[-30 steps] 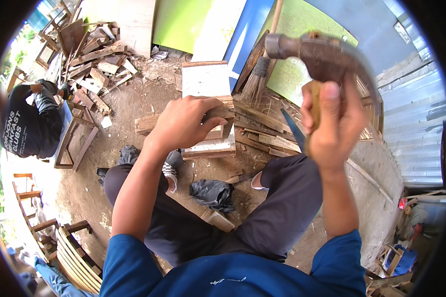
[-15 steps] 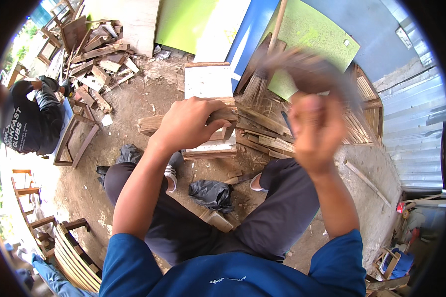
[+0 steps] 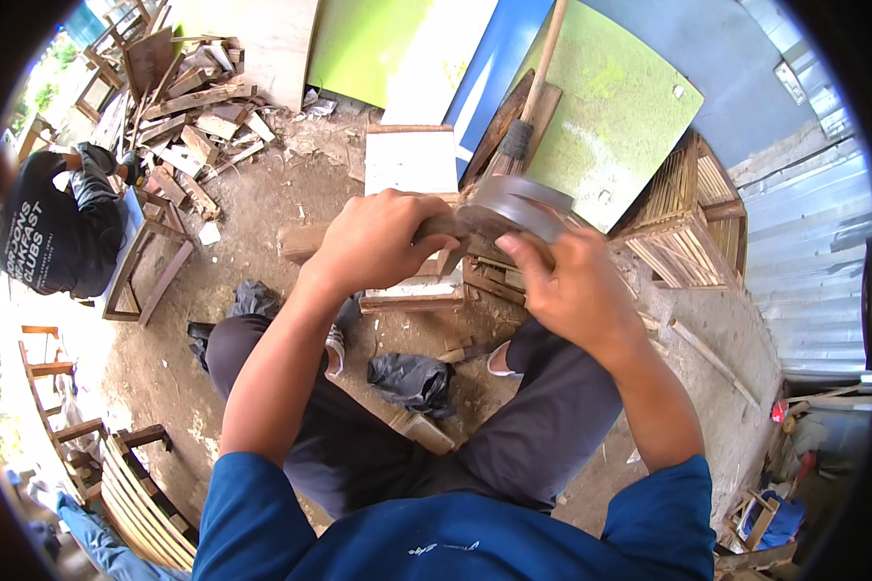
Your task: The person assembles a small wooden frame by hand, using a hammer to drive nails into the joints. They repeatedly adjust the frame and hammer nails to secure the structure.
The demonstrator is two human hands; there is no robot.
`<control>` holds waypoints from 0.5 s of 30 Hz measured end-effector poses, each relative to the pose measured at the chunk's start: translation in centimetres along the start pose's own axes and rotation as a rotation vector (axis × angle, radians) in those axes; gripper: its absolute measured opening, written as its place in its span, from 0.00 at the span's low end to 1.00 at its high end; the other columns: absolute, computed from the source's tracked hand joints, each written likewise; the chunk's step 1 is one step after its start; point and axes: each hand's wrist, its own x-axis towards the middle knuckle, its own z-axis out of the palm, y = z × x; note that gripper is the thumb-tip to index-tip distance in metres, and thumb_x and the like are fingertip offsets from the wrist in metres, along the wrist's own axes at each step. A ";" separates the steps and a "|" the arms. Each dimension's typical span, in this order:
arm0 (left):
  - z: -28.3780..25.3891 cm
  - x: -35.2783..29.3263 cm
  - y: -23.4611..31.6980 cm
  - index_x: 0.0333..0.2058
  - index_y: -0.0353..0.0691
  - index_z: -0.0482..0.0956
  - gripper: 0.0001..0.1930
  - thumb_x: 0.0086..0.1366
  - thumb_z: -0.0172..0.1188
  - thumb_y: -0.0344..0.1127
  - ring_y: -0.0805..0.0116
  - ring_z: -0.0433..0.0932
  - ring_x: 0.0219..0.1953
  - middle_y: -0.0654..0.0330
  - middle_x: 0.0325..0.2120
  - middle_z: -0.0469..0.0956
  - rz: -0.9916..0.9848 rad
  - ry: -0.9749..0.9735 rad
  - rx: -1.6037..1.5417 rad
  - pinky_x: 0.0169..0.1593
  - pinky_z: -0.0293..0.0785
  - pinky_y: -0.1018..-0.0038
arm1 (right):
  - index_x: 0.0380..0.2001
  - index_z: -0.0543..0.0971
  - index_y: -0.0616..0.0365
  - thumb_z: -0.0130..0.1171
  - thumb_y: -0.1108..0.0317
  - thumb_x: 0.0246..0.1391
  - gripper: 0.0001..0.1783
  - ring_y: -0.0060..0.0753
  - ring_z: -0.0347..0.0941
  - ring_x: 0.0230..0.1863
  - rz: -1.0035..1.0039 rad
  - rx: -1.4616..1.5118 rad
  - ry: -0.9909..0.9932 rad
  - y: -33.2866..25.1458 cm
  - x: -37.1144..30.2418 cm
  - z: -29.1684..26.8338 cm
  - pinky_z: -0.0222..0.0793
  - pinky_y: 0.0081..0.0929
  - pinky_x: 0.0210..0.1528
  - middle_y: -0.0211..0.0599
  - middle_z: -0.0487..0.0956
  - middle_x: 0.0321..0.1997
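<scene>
My left hand [image 3: 383, 237] is closed over a length of brown wood [image 3: 303, 242], pressing it down across a low white-topped wooden bench [image 3: 410, 160]. Its thumb lies along the near side, by a short upright wooden piece [image 3: 450, 259]. My right hand [image 3: 574, 281] grips a grey-brown block-like tool [image 3: 518, 205]. Motion smears this tool, so its exact kind is unclear. The tool's left end is close to the right end of the wood; whether they touch I cannot tell.
Beside the bench lie wood strips [image 3: 494, 281], with a broom [image 3: 512, 145] behind them. A black plastic bag [image 3: 412, 382] rests between my feet. Scrap wood [image 3: 199, 107] is piled at the far left, near a seated person [image 3: 58, 232]. Slatted wooden frames [image 3: 693, 228] stand at the right.
My right hand has come down and to the left, bringing the tool from a raised position to the wood's right end. My left hand still holds the wood in nearly the same place.
</scene>
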 end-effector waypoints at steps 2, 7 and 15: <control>0.1 0.0 0.2 0.43 0.46 0.85 0.15 0.66 0.67 0.49 0.46 0.85 0.39 0.52 0.34 0.86 0.020 -0.007 0.067 0.43 0.80 0.53 | 0.53 0.81 0.64 0.64 0.69 0.64 0.16 0.57 0.84 0.35 -0.136 0.073 0.075 0.0 0.0 0.1 0.76 0.41 0.40 0.55 0.86 0.42; 0.4 0.3 0.1 0.46 0.47 0.85 0.15 0.67 0.67 0.49 0.47 0.85 0.41 0.52 0.35 0.86 0.000 0.001 0.038 0.43 0.79 0.55 | 0.52 0.81 0.65 0.63 0.67 0.68 0.15 0.33 0.77 0.28 -0.184 0.236 0.292 -0.5 0.0 -2.2 0.73 0.30 0.33 0.41 0.82 0.35; -0.4 0.0 -0.8 0.50 0.48 0.84 0.19 0.61 0.72 0.42 0.47 0.85 0.40 0.52 0.36 0.87 -0.004 0.026 0.065 0.44 0.80 0.56 | 0.41 0.73 0.58 0.65 0.69 0.65 0.10 0.12 0.63 0.14 0.330 0.997 0.234 2.1 0.5 4.3 0.59 0.16 0.14 0.21 0.71 0.21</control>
